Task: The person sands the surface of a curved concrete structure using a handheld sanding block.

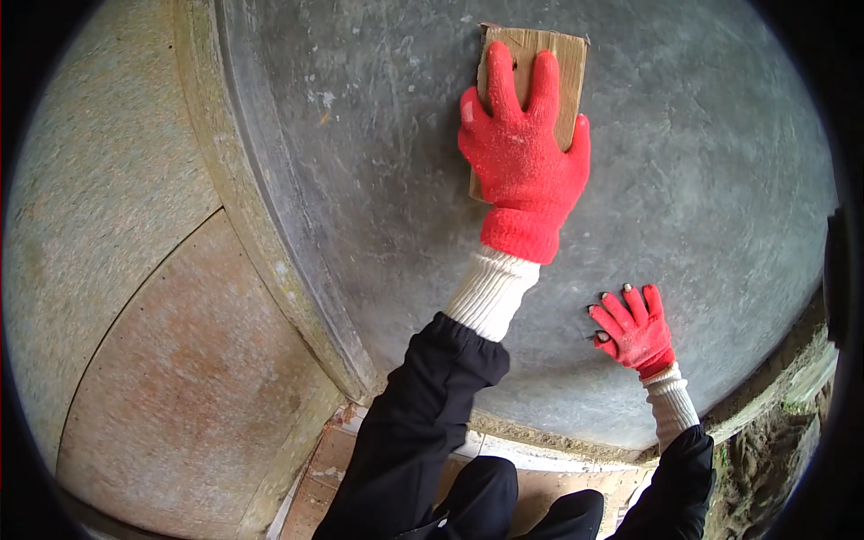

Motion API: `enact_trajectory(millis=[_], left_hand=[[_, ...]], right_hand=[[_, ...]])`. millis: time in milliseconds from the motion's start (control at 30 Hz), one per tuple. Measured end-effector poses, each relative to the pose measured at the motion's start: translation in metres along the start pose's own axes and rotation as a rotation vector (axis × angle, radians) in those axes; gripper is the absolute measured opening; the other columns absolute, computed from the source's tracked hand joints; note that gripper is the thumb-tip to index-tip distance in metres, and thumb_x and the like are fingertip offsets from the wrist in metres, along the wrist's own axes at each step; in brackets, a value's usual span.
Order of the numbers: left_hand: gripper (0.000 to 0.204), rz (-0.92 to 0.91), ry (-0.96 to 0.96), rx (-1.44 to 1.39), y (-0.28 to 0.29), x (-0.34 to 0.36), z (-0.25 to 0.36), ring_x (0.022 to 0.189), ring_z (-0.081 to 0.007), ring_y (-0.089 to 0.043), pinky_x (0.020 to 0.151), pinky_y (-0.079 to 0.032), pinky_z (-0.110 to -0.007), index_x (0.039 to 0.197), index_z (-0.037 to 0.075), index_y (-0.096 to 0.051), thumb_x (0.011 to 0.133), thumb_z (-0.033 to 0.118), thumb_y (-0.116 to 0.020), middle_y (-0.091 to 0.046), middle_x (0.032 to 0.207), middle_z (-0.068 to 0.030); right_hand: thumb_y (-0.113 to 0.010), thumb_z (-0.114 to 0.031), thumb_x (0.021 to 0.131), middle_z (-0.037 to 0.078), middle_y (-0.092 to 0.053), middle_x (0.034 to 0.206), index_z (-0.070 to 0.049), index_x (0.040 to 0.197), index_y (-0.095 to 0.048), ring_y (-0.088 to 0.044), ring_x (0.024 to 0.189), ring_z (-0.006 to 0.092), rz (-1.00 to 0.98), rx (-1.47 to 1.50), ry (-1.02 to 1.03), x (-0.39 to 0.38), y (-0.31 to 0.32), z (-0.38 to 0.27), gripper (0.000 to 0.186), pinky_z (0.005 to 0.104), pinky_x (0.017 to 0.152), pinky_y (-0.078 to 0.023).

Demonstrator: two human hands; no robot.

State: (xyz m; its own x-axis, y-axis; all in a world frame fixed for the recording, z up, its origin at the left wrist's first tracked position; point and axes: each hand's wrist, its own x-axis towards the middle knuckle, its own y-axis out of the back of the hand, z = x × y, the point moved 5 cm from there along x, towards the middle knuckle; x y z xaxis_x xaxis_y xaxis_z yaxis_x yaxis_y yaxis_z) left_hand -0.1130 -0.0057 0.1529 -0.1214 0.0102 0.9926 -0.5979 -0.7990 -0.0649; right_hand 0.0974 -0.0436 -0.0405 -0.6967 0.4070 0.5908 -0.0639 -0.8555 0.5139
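At upper centre, the left hand (526, 166) clasps a wooden block (567, 85) against grey concrete (387, 180); lower right, the right hand (639, 340), fingers splayed, probably braces.

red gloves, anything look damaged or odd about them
Yes: on the right hand, several glove fingertips look worn through, with pale and dark tips breaking the red. The left hand, on the wooden block, shows no such gaps.

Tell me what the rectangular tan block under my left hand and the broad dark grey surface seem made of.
The rectangular tan block: likely bare, unvarnished wood, given its visible grain. The broad dark grey surface: probably smoothed cement or concrete, given its mottled, streaky grey, though stone is possible.
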Motion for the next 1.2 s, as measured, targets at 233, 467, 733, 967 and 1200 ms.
enact_trajectory(millis=[233, 467, 733, 967, 1200], left_hand=[[0.049, -0.252, -0.014, -0.094, 0.004, -0.229, 0.014, 0.116, -0.0483, -0.043, 0.086, -0.041, -0.058, 0.118, 0.022, -0.063, 0.073, 0.035, -0.076, -0.042, 0.138, -0.0145], [0.047, -0.176, -0.010, -0.080, -0.011, -0.105, 0.033, 0.117, -0.0460, -0.042, 0.087, -0.040, -0.056, 0.122, 0.024, -0.061, 0.077, 0.033, -0.072, -0.042, 0.142, -0.0114], [0.039, -0.214, 0.096, -0.086, 0.011, -0.249, -0.019, 0.112, -0.0487, -0.048, 0.083, -0.045, -0.057, 0.107, 0.020, -0.067, 0.073, 0.033, -0.078, -0.048, 0.132, -0.0143], [0.057, -0.117, 0.032, 0.036, 0.014, -0.143, -0.040, 0.115, -0.0481, -0.045, 0.091, -0.039, -0.057, 0.124, 0.008, -0.056, 0.076, 0.032, -0.076, -0.037, 0.141, -0.0287], [0.056, -0.037, 0.055, 0.044, 0.009, -0.076, -0.052, 0.111, -0.0472, -0.046, 0.091, -0.039, -0.056, 0.124, 0.006, -0.054, 0.078, 0.030, -0.074, -0.036, 0.141, -0.0280]], right_hand=[[-0.067, -0.042, 0.071, 0.003, -0.054, 0.129, -0.021, 0.124, -0.060, -0.050, 0.115, 0.0319, -0.002, -0.017, -0.007, -0.010, 0.004, 0.008, 0.057, 0.0571, 0.096, -0.040], [-0.067, -0.044, 0.071, 0.003, -0.055, 0.129, -0.021, 0.124, -0.060, -0.050, 0.116, 0.0323, -0.051, -0.030, -0.030, -0.012, 0.003, 0.006, 0.058, 0.0571, 0.098, -0.039], [-0.069, -0.040, 0.070, 0.003, -0.054, 0.129, -0.022, 0.122, -0.062, -0.051, 0.114, 0.0316, -0.014, -0.045, -0.027, -0.008, 0.012, 0.009, 0.056, 0.0566, 0.096, -0.040], [-0.069, -0.037, 0.069, 0.003, -0.055, 0.128, -0.023, 0.122, -0.062, -0.051, 0.114, 0.0313, -0.036, -0.016, -0.027, -0.009, 0.004, 0.004, 0.055, 0.0565, 0.095, -0.040], [-0.068, -0.035, 0.070, 0.002, -0.055, 0.128, -0.023, 0.122, -0.062, -0.051, 0.113, 0.0315, 0.006, -0.033, -0.033, -0.006, 0.000, 0.005, 0.053, 0.0562, 0.093, -0.040]])
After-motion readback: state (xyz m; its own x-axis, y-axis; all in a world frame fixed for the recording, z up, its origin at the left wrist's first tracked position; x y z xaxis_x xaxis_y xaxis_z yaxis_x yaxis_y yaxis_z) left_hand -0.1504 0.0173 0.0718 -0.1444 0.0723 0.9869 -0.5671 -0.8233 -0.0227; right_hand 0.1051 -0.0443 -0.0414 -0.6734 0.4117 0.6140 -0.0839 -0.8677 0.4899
